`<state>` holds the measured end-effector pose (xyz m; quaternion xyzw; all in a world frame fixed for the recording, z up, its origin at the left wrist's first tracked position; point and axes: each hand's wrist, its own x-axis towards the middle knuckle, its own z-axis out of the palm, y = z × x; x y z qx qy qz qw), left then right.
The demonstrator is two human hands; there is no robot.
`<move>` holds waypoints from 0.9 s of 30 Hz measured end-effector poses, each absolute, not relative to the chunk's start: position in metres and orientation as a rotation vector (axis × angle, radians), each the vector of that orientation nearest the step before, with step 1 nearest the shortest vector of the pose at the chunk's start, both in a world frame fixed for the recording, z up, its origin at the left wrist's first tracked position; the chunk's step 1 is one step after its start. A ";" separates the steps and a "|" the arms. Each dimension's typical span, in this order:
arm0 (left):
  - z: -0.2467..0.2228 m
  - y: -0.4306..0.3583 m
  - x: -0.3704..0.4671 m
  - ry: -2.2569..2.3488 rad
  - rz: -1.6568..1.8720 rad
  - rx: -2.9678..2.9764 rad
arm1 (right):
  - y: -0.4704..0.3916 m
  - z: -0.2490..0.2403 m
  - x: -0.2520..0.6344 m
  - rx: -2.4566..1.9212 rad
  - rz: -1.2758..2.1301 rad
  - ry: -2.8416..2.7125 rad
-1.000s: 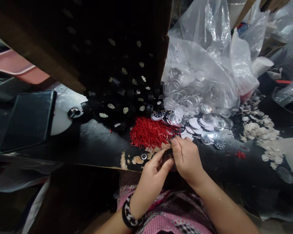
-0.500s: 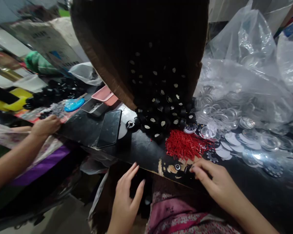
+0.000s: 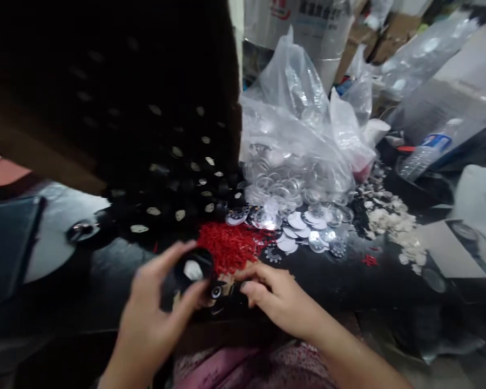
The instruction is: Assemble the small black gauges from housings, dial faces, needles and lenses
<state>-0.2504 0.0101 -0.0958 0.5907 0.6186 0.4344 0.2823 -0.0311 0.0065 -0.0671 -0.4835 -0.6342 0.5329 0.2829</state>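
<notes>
My left hand (image 3: 149,302) grips a round black housing (image 3: 204,262) with a pale patch on its face, held between thumb and fingers above the table's front edge. My right hand (image 3: 279,300) is closed in a pinch just right of it; whatever lies between those fingertips is too small to make out. Between the hands, a small ringed metal piece (image 3: 216,292) rests on the worn table edge. Right behind them is a heap of short red strips (image 3: 229,246). Several similar black housings (image 3: 180,215) spill from a dark carton (image 3: 60,154).
Printed white discs (image 3: 295,220) and clear plastic rings (image 3: 283,183) lie right of the red heap, near a clear bag (image 3: 303,119). Farther right are small off-white pieces (image 3: 392,219) and a plastic bottle (image 3: 429,148). A dark phone (image 3: 10,248) lies at left.
The view has swung right. My left hand, formerly open and empty at the table edge, has taken hold of a black housing. My right hand stays pinched near the edge.
</notes>
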 end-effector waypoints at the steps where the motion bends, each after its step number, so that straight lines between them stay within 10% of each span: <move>1: -0.095 -0.002 -0.240 1.501 1.078 1.478 | 0.008 -0.068 -0.032 -1.276 1.460 -1.663; 8: -0.098 -0.030 -0.179 1.057 1.060 0.204 | 0.010 -0.063 -0.014 -1.266 1.396 -1.714; 15: -0.087 -0.025 -0.182 0.971 1.053 0.077 | 0.061 -0.076 0.062 -1.770 0.083 -2.032; 27: -0.095 -0.024 -0.175 0.907 1.117 0.104 | 0.057 -0.078 0.067 -1.555 0.157 -1.757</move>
